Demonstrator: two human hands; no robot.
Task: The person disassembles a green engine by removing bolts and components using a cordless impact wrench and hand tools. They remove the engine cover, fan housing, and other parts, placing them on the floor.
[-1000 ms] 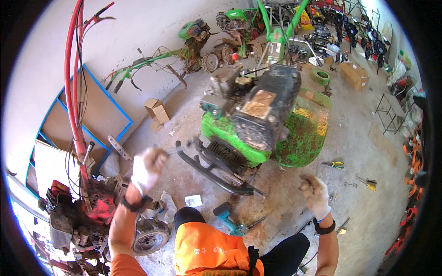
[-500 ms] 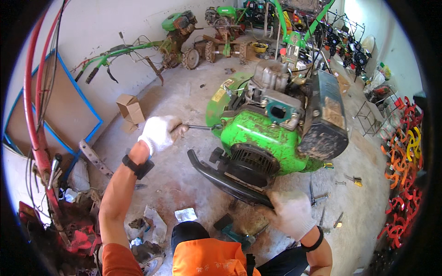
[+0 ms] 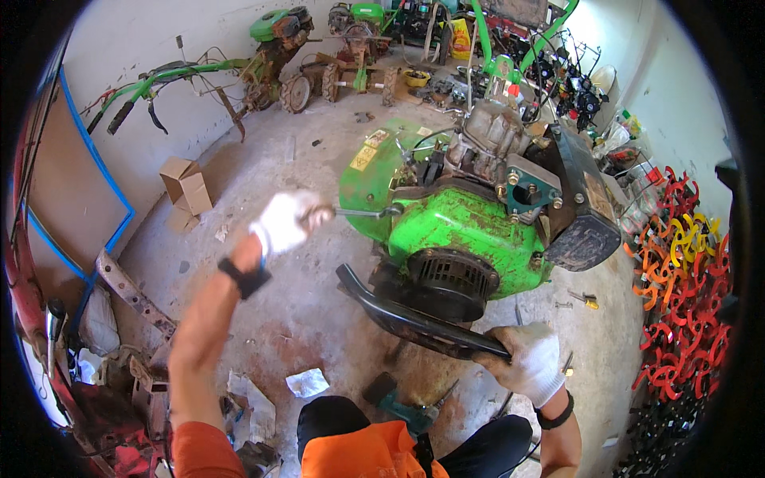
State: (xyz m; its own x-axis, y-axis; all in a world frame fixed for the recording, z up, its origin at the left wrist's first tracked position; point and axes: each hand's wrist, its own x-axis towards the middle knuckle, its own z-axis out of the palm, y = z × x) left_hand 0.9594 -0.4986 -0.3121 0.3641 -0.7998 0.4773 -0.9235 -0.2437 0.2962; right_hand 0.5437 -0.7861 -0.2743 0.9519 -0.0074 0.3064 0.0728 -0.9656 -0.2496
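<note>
The left hand (image 3: 285, 221), in a white glove, is closed round the handle of a long tool (image 3: 362, 212) whose thin metal shaft runs to the right and meets the green engine (image 3: 454, 231) at its upper left side. The right hand (image 3: 527, 358), also gloved, is clenched on the near end of a black curved bar (image 3: 414, 323) that runs along the front of the engine, low and close to the person. The engine sits on the concrete floor (image 3: 303, 311), tilted, with its round black fan cover (image 3: 450, 280) facing the person and a grey metal block (image 3: 492, 143) on top. A black tank (image 3: 586, 215) lies against its right side. Near the knees a white scrap of paper (image 3: 307, 382) and a teal power tool (image 3: 398, 398) lie on the floor. A cardboard box (image 3: 187, 185) stands by the wall to the left. Red and orange blades (image 3: 685, 279) are stacked at the right.
</note>
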